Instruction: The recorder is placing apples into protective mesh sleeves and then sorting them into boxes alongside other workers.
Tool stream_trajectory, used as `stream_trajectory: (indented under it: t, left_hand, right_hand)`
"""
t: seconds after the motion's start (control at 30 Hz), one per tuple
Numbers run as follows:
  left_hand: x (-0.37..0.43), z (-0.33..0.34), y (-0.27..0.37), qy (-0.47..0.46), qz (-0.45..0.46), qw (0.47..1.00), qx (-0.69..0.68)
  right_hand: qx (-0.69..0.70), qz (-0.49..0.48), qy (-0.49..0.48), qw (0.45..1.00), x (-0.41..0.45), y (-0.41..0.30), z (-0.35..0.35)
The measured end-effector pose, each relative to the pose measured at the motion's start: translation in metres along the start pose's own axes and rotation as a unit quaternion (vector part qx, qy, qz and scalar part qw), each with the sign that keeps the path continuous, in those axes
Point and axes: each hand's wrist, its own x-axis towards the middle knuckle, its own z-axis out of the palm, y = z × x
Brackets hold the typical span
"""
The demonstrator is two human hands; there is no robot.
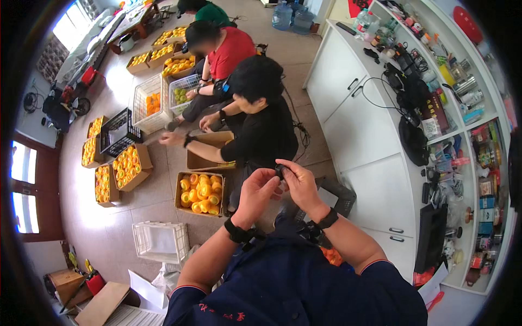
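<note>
Before my chest, both hands meet at a small black object (279, 169) that I cannot name more exactly. The thumb and fingers of my right hand (301, 185) pinch it from the right. My left hand (257, 193) has its fingertips against its left side, partly covering it. Each of my wrists wears a black band, the left band (238, 232) and the right band (328, 219). Just beyond my left hand stands an open cardboard box (223, 195) of orange round fruit in pale foam sleeves.
Close by, a person in black (265, 126) sits beside an open cardboard box (200, 157); two more people sit farther back. A white plastic crate (161, 263) stands at lower left, near several boxes of fruit (144, 157). White cabinets (367, 142) line the right side.
</note>
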Motion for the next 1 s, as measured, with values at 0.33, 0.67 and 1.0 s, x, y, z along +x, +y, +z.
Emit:
stream_trajectory:
  t: [0.33,0.67,1.0]
  left_hand:
    - [-0.031,-0.04,0.013,0.018,-0.049,0.997,-0.059]
    - [0.034,-0.042,0.032,0.119,-0.099,0.941,-0.3]
    - [0.06,-0.053,0.009,0.154,-0.118,0.936,-0.293]
  right_hand:
    - [-0.283,-0.227,-0.013,0.932,-0.021,-0.034,0.041]
    - [-0.144,-0.133,-0.014,0.981,-0.029,-0.044,0.05]
    - [-0.067,-0.112,-0.199,0.971,-0.034,-0.048,0.031]
